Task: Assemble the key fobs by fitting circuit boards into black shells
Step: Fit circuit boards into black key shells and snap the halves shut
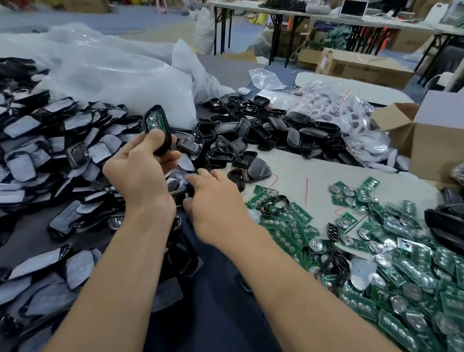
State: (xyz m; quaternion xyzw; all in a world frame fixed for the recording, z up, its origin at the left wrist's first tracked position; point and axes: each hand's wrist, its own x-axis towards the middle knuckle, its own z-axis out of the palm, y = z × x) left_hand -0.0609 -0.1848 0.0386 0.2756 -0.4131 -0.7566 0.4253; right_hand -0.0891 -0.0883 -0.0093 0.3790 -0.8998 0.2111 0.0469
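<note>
Your left hand (139, 168) is raised, fingers and thumb curled round a black shell (160, 142) that stands nearly upright with a green circuit board (154, 121) inside, and your right hand (215, 202) reaches low beside it, fingers loose and nearly straight, touching dark pieces. The pale table (295, 167) holds grey-backed covers (34, 138) on your left, a heap of hollow shells (256, 130) in the middle and loose boards (385, 257) on your right. White plastic bags (108, 74) and a cardboard box (436, 142) sit behind; long tables (293, 14) stand far back.
</note>
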